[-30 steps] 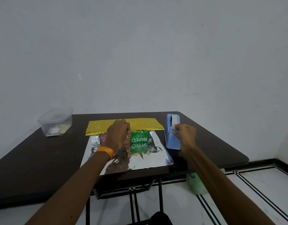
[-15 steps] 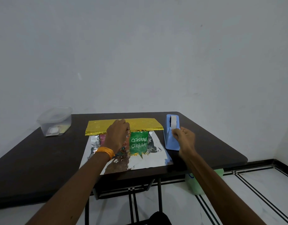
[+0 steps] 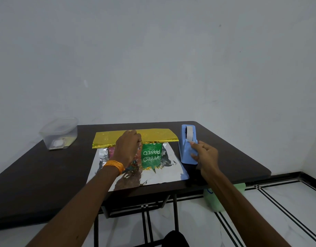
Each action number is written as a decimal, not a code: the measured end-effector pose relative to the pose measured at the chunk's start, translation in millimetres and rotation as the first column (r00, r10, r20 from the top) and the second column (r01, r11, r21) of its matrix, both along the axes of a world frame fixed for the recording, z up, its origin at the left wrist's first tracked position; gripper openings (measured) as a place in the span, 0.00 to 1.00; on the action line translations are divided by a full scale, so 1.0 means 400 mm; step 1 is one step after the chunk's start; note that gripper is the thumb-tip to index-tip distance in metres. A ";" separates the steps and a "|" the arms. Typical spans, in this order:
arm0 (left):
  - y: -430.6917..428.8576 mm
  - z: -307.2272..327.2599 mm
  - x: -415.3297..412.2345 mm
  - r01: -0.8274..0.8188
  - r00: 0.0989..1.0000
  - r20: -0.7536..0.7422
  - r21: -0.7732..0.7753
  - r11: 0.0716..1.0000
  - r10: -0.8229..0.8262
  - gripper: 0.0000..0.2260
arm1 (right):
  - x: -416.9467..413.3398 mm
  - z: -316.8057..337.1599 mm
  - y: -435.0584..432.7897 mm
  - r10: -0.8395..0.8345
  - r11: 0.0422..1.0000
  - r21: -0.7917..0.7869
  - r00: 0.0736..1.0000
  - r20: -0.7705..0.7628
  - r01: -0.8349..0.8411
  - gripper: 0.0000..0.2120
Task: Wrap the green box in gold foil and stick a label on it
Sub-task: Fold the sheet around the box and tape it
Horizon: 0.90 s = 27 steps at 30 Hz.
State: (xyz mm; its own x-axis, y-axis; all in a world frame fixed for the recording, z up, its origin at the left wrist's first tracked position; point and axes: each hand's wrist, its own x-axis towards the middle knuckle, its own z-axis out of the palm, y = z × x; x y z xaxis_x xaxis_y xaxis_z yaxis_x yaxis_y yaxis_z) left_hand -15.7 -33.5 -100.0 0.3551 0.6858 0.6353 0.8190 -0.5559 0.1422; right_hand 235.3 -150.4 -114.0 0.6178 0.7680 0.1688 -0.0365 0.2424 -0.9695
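Our right hand (image 3: 205,154) now sits lower on the tape dispenser (image 3: 186,154), pinching tape (image 3: 189,133). Left hand (image 3: 127,148) pins gold foil (image 3: 159,135) onto green box (image 3: 152,151), finger curl hidden. We tape the seam next.

Gold foil (image 3: 153,136): metallic and glossy, fine sparkle on the upper face. Its underside is silver, mirror-bright, crinkled near the box, and reflects the print.
Green box (image 3: 151,150): printed card, slight sheen.
Tape dispenser (image 3: 186,154): pale blue plastic, smooth, near matt.
Tape (image 3: 189,133): white, dull.
Container (image 3: 59,134): clear plastic, cloudy.
Table (image 3: 37,175): dark, smooth, matt.
Floor (image 3: 278,211): white polished tile, glossy.
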 end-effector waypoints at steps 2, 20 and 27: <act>-0.002 0.000 0.002 0.000 1.000 -0.003 -0.001 1.000 0.000 0.04 | -0.004 0.004 -0.003 0.006 1.000 -0.003 1.000 -0.012 -0.006 0.20; 0.000 -0.001 -0.001 -0.004 1.000 -0.023 -0.005 1.000 0.004 0.04 | 0.042 -0.067 0.009 -0.202 0.967 -0.018 0.814 0.545 0.253 0.16; 0.003 -0.003 0.002 -0.007 1.000 -0.028 -0.002 1.000 0.007 0.03 | -0.058 0.027 -0.026 -0.105 0.988 0.152 0.758 0.644 0.008 0.08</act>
State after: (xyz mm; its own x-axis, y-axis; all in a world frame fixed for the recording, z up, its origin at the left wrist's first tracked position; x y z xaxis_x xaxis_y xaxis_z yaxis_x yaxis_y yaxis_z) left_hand -14.8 -32.5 -101.1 0.3684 0.6892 0.6239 0.8264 -0.5502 0.1199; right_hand 212.0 -160.8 -103.2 0.3645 0.6758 0.6406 0.6063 0.3499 -0.7141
